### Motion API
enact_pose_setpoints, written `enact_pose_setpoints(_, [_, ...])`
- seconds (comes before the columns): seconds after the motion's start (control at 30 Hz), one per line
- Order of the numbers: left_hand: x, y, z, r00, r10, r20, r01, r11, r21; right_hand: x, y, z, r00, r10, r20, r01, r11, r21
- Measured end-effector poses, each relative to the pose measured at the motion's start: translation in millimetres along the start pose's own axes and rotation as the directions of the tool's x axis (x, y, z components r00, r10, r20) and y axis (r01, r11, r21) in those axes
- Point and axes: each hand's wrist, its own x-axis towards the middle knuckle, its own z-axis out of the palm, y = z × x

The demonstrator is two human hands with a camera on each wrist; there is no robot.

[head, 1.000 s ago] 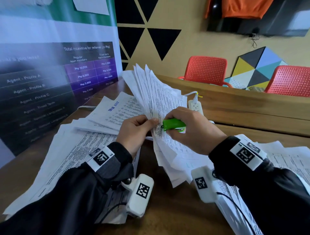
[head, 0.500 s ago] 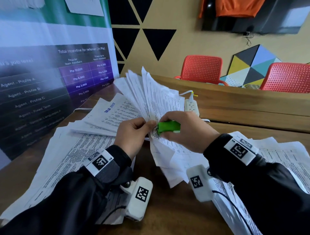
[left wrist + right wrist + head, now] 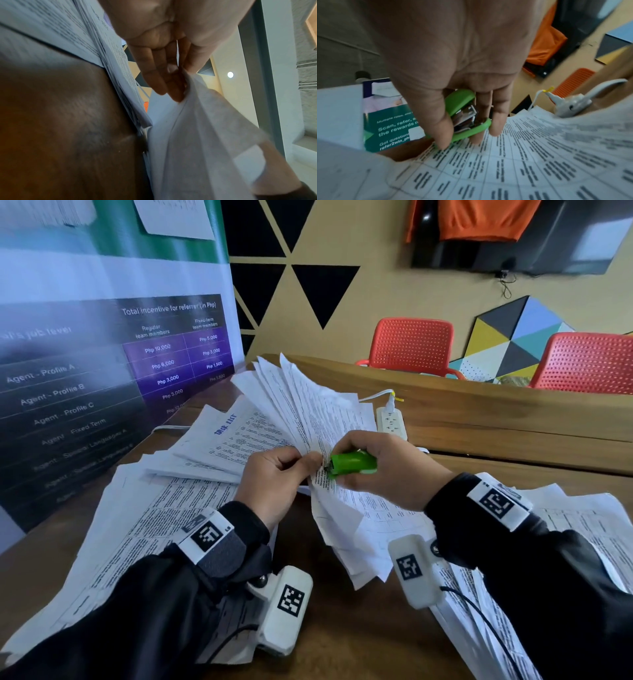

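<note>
A fanned sheaf of printed sheets (image 3: pixel 308 412) stands tilted above the wooden table (image 3: pixel 342 638). My left hand (image 3: pixel 277 477) pinches its left edge between thumb and fingers; in the left wrist view the fingertips (image 3: pixel 176 94) press into the white paper (image 3: pixel 197 135). My right hand (image 3: pixel 387 470) grips a small green stapler (image 3: pixel 352 463), whose mouth sits at the sheaf's edge right beside the left thumb. The right wrist view shows the stapler (image 3: pixel 464 117) between thumb and fingers above a printed table sheet (image 3: pixel 522 169).
Loose printed sheets (image 3: pixel 144 525) cover the table on the left, more lie at the right (image 3: pixel 582 525). A white power strip (image 3: pixel 392 422) with a plugged cable lies behind the sheaf. A banner (image 3: pixel 102 371) stands at the left. Red chairs (image 3: pixel 414 344) stand beyond a wooden ledge.
Both hands and the sheaf stay together at the same spot; the view has shifted slightly. The stapler remains at the paper's edge beside the left thumb.
</note>
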Motion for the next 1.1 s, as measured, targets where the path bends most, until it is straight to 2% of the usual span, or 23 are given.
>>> enact_pose_setpoints(0.1, [0.7,-1.4,-1.0,1.000,-0.004,-0.018,0.004,1.000,0.001,-1.6,-3.4,-2.9,0.999,0.015,0.039,-0.011,0.994,-0.113])
enact_pose_setpoints(0.23, [1.9,-1.8,-3.1,0.998,-0.057,-0.040,0.058,0.998,0.031,-0.6,2.2,-4.0,0.981,0.141,0.133,-0.086,0.931,-0.354])
enact_pose_setpoints(0.3, [0.7,-1.1,-2.6,0.996,-0.085,-0.031,0.086,0.995,0.043,-1.0,5.3,-4.2,0.970,0.168,0.176,-0.088,0.916,-0.391])
enact_pose_setpoints(0.37, [0.0,-1.7,-2.4,0.995,-0.099,-0.017,0.099,0.994,0.043,-0.6,6.1,-4.1,0.968,0.144,0.204,-0.065,0.935,-0.350])
enact_pose_setpoints(0.4, [-0.5,-1.2,-2.4,0.994,-0.105,-0.010,0.106,0.994,0.040,-0.1,4.4,-4.0,0.979,0.115,0.166,-0.062,0.953,-0.296])
enact_pose_setpoints(0.47, [-2.0,1.0,-1.3,0.994,-0.109,0.014,0.109,0.994,0.031,2.6,-1.7,-2.7,0.998,0.059,-0.003,-0.059,0.990,-0.127])
enact_pose_setpoints(0.53, [-4.1,2.4,1.1,0.995,-0.101,0.023,0.100,0.995,0.025,6.0,-6.9,1.5,0.992,0.020,-0.128,-0.020,1.000,-0.001])
enact_pose_setpoints(0.6, [-5.9,3.6,3.9,0.996,-0.087,0.037,0.086,0.996,0.027,6.8,-9.2,6.4,0.991,-0.003,-0.130,0.004,1.000,0.008])
enact_pose_setpoints(0.97, [-8.3,0.3,7.9,0.993,-0.110,0.046,0.110,0.994,0.007,-1.3,-16.7,9.5,0.996,-0.001,-0.087,-0.021,0.968,-0.248])
enact_pose_setpoints(1.03, [-8.4,-0.9,8.4,0.994,-0.109,0.027,0.108,0.993,0.046,-1.5,-14.8,12.3,0.990,-0.028,-0.138,-0.003,0.976,-0.219])
enact_pose_setpoints(1.1, [-6.6,-2.7,6.4,0.990,-0.138,0.033,0.136,0.989,0.062,0.0,-11.9,12.4,0.978,-0.042,-0.205,0.020,0.994,-0.108])
